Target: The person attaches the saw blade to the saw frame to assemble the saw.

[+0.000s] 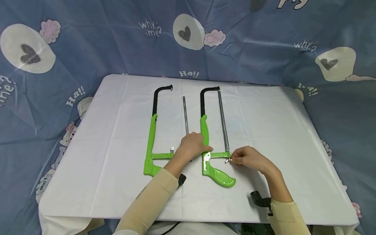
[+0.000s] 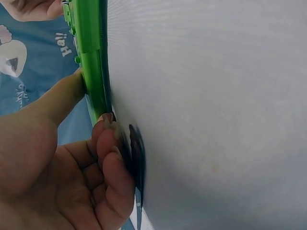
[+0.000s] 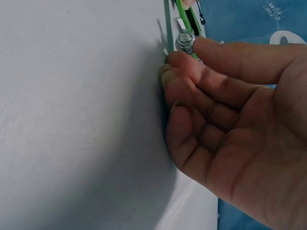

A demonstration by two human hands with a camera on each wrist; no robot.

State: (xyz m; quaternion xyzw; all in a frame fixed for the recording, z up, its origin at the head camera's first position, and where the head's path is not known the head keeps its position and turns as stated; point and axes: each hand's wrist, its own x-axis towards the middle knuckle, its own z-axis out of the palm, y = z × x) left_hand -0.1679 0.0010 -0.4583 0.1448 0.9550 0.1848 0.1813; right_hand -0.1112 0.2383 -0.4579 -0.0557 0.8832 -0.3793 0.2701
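Observation:
A green and black hacksaw (image 1: 204,125) lies on the white cloth in the head view, its grey blade (image 1: 223,122) spanning the frame on the right side. My left hand (image 1: 192,145) grips its green spine just above the handle; in the left wrist view the thumb and fingertips sit on either side of the green frame (image 2: 91,57). At the lower end of the blade, my right hand (image 1: 249,158) pinches the metal wing nut (image 1: 227,160) between thumb and index finger. The right wrist view shows that wing nut (image 3: 184,40) right at the fingertips, the other fingers curled below.
Left of it lies a second green and black hacksaw frame (image 1: 151,137) without a blade, its handle partly hidden by my left forearm. A loose grey blade (image 1: 185,114) lies between the two, its lower end behind my left hand. A blue patterned sheet (image 1: 132,52) hangs behind the table.

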